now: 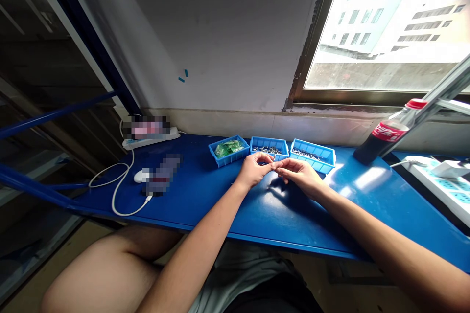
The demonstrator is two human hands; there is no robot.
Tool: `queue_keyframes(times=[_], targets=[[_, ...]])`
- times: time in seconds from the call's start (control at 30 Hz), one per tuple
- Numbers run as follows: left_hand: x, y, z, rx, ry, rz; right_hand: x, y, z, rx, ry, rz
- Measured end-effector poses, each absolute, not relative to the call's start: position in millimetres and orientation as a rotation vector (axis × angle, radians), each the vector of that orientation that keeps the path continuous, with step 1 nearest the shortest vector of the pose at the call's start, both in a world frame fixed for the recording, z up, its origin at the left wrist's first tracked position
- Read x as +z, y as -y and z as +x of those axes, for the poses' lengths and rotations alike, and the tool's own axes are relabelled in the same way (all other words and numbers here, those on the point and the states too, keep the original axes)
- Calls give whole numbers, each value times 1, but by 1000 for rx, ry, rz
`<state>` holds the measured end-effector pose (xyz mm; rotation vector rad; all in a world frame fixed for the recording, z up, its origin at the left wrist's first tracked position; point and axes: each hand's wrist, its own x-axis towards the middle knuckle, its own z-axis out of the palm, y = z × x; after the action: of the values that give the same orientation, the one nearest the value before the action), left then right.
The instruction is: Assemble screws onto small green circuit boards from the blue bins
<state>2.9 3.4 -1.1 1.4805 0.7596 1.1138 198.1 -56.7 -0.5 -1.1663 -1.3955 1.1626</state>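
Note:
My left hand (256,170) and my right hand (298,174) meet above the blue table (205,200), fingertips pinched together. What they hold between them is too small to make out. Just behind the hands is a blue tray (269,142) with small metal parts. To its right, another blue tray (332,160) holds long thin metal pieces, perhaps screws. On the left, a third blue tray (221,160) contains green plastic-like pieces.
A cola bottle (385,132) leans or stands at the right by a metal bar. A power strip (446,183) lies far right. At left are a blurred phone-like object (164,174), a white cable (114,195), a round white item (140,175) and another strip (154,141).

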Motion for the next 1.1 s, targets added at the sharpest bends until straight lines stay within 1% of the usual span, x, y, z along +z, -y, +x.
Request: queue_keyframes(times=[0.33, 0.67, 0.87, 1.1], targets=[[4, 1, 1, 1053, -695, 1542, -2, 56, 201, 1170, 1443, -1148], [-5, -2, 3, 989, -677, 1655, -2, 55, 200, 1185, 1385, -1122], [-1, 0, 3, 1057, -662, 1696, -7, 53, 202, 1181, 1311, -1116], [3, 2, 2, 1100, -713, 1686, -2, 56, 201, 1142, 1411, -1160]])
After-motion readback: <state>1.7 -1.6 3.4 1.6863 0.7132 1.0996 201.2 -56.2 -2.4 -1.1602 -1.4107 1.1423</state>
